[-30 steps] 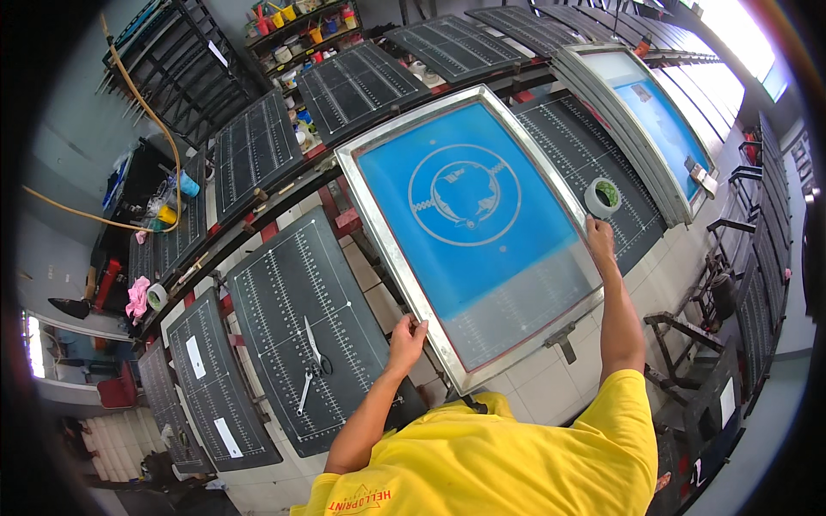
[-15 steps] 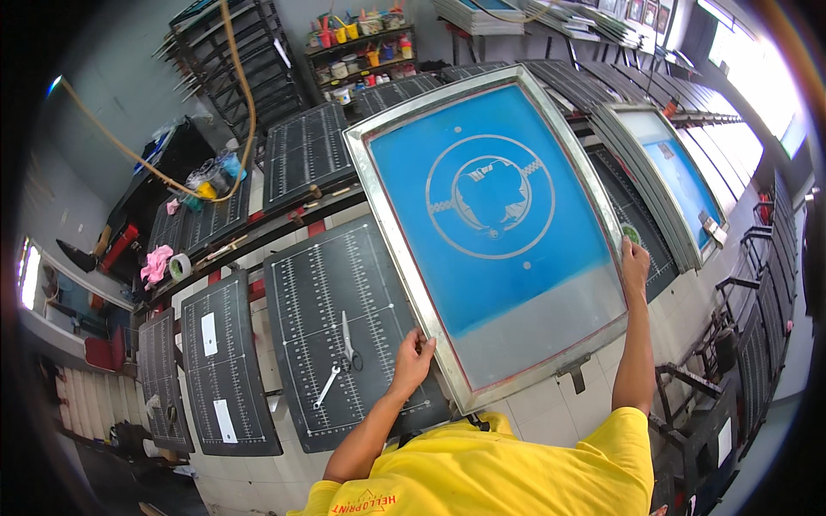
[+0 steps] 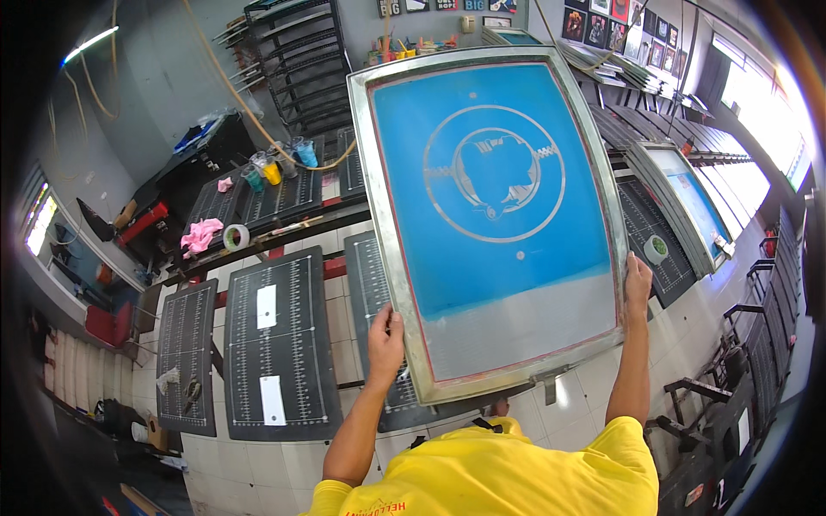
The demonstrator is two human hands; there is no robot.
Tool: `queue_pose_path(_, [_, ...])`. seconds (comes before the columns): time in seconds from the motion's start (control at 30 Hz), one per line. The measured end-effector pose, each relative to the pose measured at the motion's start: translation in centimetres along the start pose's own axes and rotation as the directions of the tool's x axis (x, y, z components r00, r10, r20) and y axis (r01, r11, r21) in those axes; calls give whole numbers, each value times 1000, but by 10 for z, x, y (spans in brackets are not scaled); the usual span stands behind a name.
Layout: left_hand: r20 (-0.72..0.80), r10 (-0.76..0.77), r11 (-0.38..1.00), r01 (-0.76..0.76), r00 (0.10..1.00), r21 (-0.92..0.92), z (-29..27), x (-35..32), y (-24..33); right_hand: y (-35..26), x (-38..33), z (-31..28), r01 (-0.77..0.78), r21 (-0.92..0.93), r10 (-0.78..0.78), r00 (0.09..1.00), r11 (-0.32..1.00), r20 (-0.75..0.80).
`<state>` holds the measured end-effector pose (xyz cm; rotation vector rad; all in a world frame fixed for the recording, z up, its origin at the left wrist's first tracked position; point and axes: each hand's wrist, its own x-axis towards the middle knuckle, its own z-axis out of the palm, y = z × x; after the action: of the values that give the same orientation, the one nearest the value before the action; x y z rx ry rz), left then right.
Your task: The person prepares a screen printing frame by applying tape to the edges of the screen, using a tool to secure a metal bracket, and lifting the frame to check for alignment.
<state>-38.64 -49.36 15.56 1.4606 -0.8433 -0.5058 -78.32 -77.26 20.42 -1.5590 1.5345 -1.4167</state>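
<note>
A large silk-screen frame [image 3: 490, 284] is held up before me, tilted, with a metal border and blue-coated mesh bearing a pale circular design. The lower strip of mesh is uncoated grey. My left hand [image 3: 385, 344] is closed on the frame's left edge near the lower corner. On the opposite edge, slightly higher, my right hand [image 3: 637, 288] has its fingers closed; both hands' fingertips are partly hidden behind the border. A small metal bracket [image 3: 549, 389] sticks out below the bottom edge. Beneath the frame lies a dark ruled printing board [image 3: 366, 267], mostly covered.
To the left stand more ruled boards [image 3: 320, 361], one with two white paper strips [image 3: 272, 400]. Beyond them are a pink cloth [image 3: 202, 235], a tape roll [image 3: 235, 237] and several cups [image 3: 272, 172]. Stacked frames [image 3: 667, 206] lean at the right beside another tape roll [image 3: 656, 249].
My view has turned leftward and up. The frame, still in both hands, sits straighter in the picture. The scissors and wrench seen before on the board are out of sight now.
</note>
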Motion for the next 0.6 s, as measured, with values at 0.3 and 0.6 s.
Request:
queue_pose_path(0.3, [-256, 101, 955, -21, 961, 295, -154, 22, 27, -32, -156, 92, -201, 366, 159, 977, 909, 141])
queue_pose_path(0.6, [-377, 382, 778, -73, 844, 625, -306, 74, 65, -33, -310, 202, -401, 643, 142, 898, 653, 415])
